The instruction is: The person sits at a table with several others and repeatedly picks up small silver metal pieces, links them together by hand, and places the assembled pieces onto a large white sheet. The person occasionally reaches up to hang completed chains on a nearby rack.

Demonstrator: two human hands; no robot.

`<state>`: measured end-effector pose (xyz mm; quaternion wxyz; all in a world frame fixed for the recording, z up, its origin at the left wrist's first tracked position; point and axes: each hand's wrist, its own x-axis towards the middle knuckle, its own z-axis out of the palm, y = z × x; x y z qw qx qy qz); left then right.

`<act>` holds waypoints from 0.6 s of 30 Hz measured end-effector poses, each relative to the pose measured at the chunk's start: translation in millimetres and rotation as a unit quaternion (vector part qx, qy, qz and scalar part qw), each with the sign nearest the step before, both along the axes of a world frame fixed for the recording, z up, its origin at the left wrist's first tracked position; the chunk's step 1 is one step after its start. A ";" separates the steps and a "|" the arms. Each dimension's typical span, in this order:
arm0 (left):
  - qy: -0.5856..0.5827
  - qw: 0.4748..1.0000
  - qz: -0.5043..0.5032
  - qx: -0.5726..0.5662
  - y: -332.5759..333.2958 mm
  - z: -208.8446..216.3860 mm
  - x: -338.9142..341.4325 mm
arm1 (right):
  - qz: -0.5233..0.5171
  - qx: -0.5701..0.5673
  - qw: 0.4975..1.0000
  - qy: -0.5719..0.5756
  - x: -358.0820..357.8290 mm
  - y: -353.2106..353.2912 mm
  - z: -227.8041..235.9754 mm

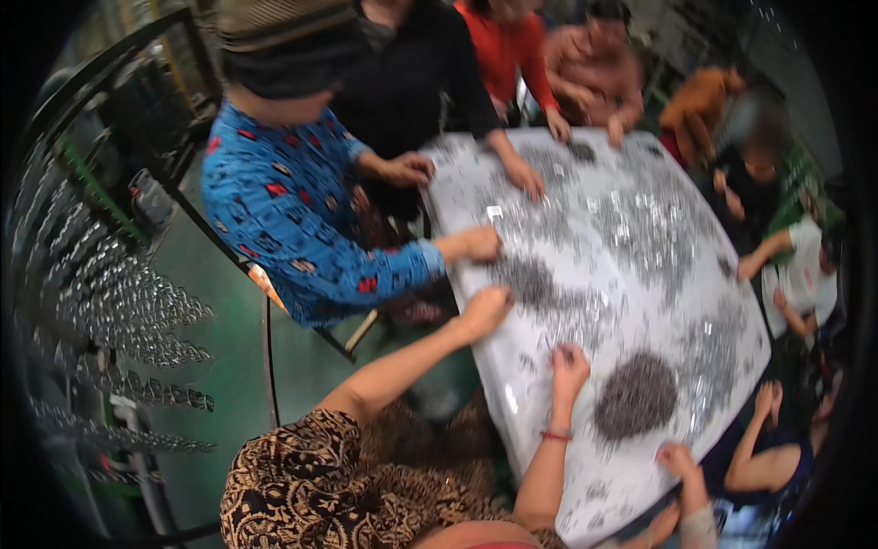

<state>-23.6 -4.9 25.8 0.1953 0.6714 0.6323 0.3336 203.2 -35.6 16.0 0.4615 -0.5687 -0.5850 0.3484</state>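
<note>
My left hand (487, 312) is closed at the left edge of the white table (501, 384), fingers curled beside scattered small metal pieces (585, 316). Whatever it may hold is hidden. Farther right, my right hand (571, 360), with a red bracelet (555, 435) at the wrist, is raised over the table in a pinch. Blur keeps me from telling what is between its fingertips. Just right of this hand lies a dense round brownish heap of small thin pieces (636, 396). A smaller dark heap (528, 279) lies just beyond my left hand.
Several people stand or sit around the table. A co-worker in a blue patterned sleeve (320, 238) reaches in close on my left. Another person's hand (677, 459) works near the right side. Racks of hanging shiny metal parts (137, 311) stand at far left beside green floor (224, 366).
</note>
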 end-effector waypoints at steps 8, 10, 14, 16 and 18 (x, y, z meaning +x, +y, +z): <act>-0.499 0.853 -0.050 -0.143 -100.9 15.8 17.7 | 0.032 -0.119 0.920 0.371 -54.6 -64.1 9.3; -0.458 0.879 -0.024 -0.128 -108.9 15.4 19.6 | 0.044 -0.099 0.912 0.395 -65.3 -70.2 14.9; -0.488 0.867 -0.005 -0.099 -109.6 15.3 25.1 | 0.053 -0.051 0.945 0.319 -73.7 -81.1 23.1; -0.543 0.831 -0.002 -0.119 -109.6 14.7 28.2 | 0.066 -0.056 0.949 0.303 -75.4 -86.5 22.1; -0.561 0.818 -0.023 -0.125 -111.3 14.4 28.4 | 0.064 -0.076 0.953 0.287 -75.3 -90.9 19.5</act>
